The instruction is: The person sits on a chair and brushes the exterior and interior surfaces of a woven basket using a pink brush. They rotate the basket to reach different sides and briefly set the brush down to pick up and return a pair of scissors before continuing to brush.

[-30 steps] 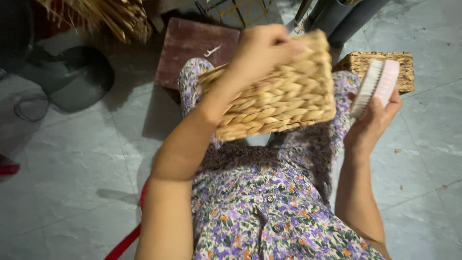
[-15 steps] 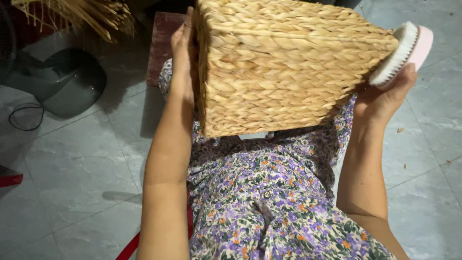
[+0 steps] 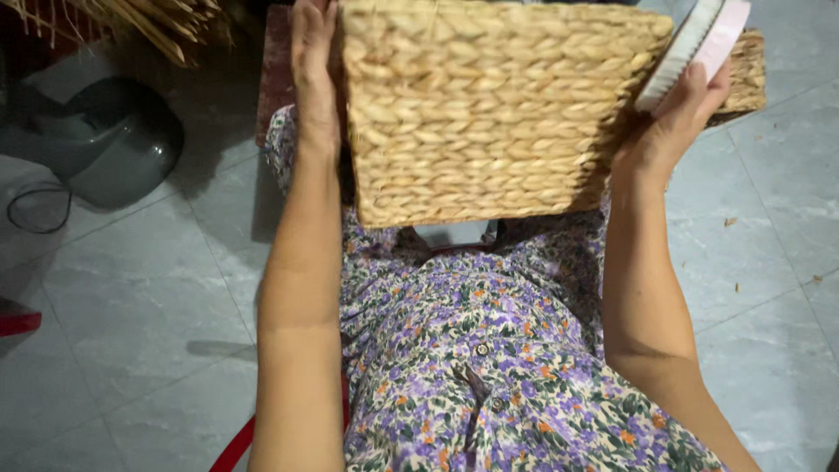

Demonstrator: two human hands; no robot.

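Note:
A woven straw basket (image 3: 489, 114) is held up over my lap, one broad side facing me. My left hand (image 3: 313, 74) grips its left edge, fingers reaching up along the side. My right hand (image 3: 677, 114) holds a pink-backed brush with white bristles (image 3: 695, 48) against the basket's upper right corner. I am seated, wearing a floral purple dress (image 3: 489, 367).
A second woven basket (image 3: 743, 74) stands on the grey tiled floor behind the brush. A grey fan base (image 3: 105, 144) with a black cord lies at the left. Dry straw (image 3: 131, 22) hangs at top left. A dark red mat (image 3: 273, 70) lies beyond my knees.
The basket has been turned and lifted closer to me, now filling the upper middle. My left hand shifted to its left edge. The brush moved up to the basket's right corner.

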